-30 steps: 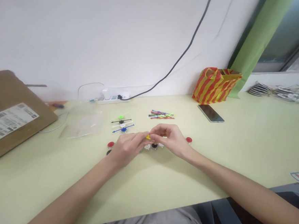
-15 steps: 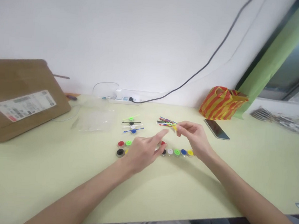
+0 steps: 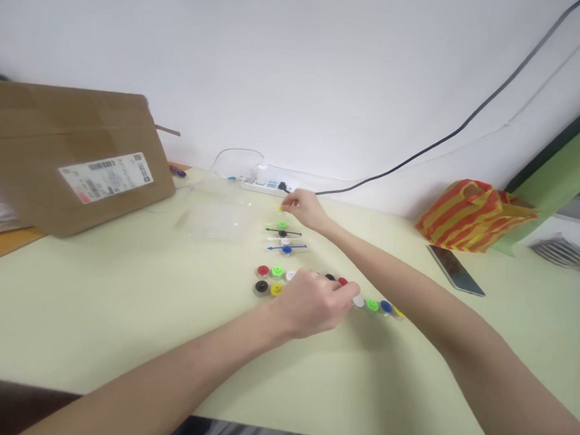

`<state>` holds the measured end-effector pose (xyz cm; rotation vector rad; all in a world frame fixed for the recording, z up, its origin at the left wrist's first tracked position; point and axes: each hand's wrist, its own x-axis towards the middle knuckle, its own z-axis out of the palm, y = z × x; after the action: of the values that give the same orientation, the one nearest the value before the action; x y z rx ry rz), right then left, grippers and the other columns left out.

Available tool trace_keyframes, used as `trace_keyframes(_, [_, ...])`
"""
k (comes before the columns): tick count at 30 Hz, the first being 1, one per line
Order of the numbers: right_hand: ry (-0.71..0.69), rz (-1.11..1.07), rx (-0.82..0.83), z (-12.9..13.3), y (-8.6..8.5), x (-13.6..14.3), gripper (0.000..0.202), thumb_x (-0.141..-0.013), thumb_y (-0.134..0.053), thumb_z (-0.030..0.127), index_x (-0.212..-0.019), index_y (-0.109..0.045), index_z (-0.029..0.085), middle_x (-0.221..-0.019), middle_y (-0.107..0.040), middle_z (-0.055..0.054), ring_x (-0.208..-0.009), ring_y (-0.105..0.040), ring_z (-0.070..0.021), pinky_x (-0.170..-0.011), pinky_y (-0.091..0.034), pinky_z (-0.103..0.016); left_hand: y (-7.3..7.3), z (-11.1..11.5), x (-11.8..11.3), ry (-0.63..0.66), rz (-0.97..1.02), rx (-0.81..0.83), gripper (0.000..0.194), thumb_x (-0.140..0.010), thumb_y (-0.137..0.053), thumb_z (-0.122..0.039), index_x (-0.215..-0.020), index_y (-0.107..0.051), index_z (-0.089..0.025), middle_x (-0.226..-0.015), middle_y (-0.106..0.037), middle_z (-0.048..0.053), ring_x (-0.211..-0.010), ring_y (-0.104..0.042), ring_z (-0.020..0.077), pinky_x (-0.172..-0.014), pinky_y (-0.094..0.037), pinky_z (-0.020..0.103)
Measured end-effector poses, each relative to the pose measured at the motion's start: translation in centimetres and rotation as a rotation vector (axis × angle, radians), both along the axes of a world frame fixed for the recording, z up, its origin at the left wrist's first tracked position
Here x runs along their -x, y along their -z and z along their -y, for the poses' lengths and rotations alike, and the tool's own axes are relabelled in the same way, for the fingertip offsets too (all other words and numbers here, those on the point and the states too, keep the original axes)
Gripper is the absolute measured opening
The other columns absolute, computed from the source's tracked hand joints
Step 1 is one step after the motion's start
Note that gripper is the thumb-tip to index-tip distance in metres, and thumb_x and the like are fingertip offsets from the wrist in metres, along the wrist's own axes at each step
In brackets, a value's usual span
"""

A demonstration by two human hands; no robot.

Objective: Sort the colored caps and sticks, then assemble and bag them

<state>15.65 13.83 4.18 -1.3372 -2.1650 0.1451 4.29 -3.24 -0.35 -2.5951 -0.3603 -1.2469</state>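
Note:
My right hand (image 3: 306, 209) is at the back of the row of arrow spinners, its fingers pinched on a small yellow spinner (image 3: 281, 209), mostly hidden by the fingertips. In front of it stand spinners on round bases: a green one (image 3: 282, 224), a black one (image 3: 282, 233), a white one and a blue one (image 3: 286, 249). My left hand (image 3: 316, 304) is closed, low over the rows of round coloured pieces; whatever its fingers hold is hidden. Left of it are red (image 3: 263, 270), green (image 3: 277, 271), black (image 3: 261, 286) and yellow (image 3: 276, 289) pieces; to its right, white, green (image 3: 372, 305) and blue (image 3: 386, 307) ones.
A cardboard box (image 3: 102, 125) leans at the left. Clear plastic bags (image 3: 220, 218) lie beside the spinners. A power strip (image 3: 262, 187) with a black cable (image 3: 413, 156) runs along the wall. At the right are a phone (image 3: 456, 270) and a striped bag (image 3: 469, 217).
My right hand has moved left with the yellow spinner, from the bundle of arrows to behind the green spinner. My left hand has drawn its fingers in. The view has shifted left.

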Motion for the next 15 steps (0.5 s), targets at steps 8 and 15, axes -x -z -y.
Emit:
trace_keyframes(8, [-0.045,0.177,0.228,-5.4,1.9,1.8,0.010,-0.076,-0.080,0.014,-0.085,-0.081,0.008,-0.086,-0.078,-0.012,-0.079,-0.067,-0.0204,-0.078,-0.048,-0.030,0.2,-0.4,0.1,-0.010,-0.012,-0.010,0.022,-0.089,-0.044,-0.012,-0.079,-0.062,-0.018,-0.046,-0.048,-0.004,-0.039,-0.038,0.0119,-0.043,-0.013,0.029])
trace_keyframes(15, [-0.004,0.266,0.157,-2.3,-0.5,-0.7,0.021,-0.094,-0.062,0.014,-0.101,-0.081,0.009,-0.109,-0.076,-0.019,-0.102,-0.066,-0.0298,-0.087,-0.045,-0.037,0.4,-0.5,0.1,0.073,-0.093,0.007,0.018,-0.090,-0.045,-0.014,-0.083,-0.061,-0.018,-0.049,-0.050,-0.004,-0.042,-0.042,0.0116,-0.045,-0.014,0.028])
